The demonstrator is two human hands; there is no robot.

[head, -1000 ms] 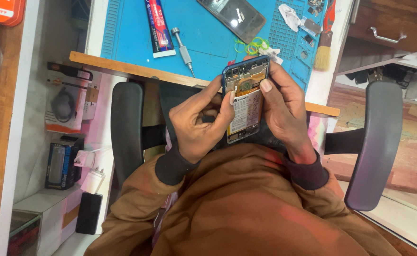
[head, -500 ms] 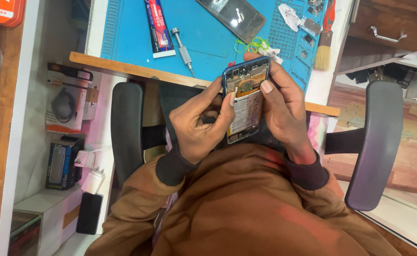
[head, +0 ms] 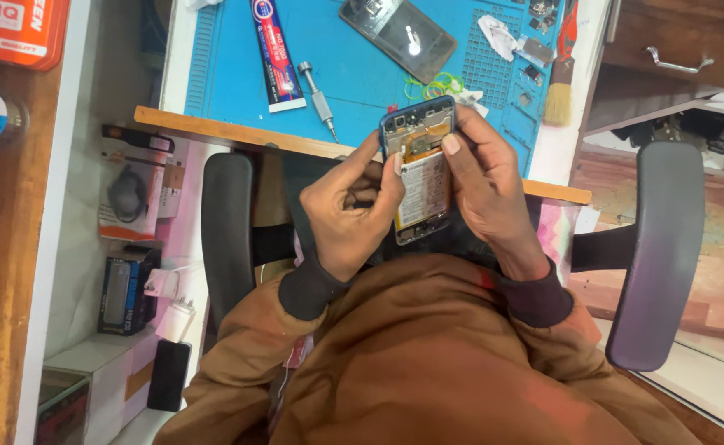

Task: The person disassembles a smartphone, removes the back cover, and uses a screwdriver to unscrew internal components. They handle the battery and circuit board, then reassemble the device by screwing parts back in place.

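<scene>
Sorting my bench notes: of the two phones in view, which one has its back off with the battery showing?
The opened phone held between the left hand and right hand; the other phone lies closed-faced on the blue mat.

The desk [head: 543, 156] is white with a wooden front edge, and a blue mat [head: 354, 74] covers most of it. On the mat lie a glue tube [head: 275, 53], a screwdriver [head: 318, 100] just beside it, a back cover [head: 397, 35], green bands [head: 432, 86], a brush [head: 560, 78] and small parts [head: 535, 53].
</scene>
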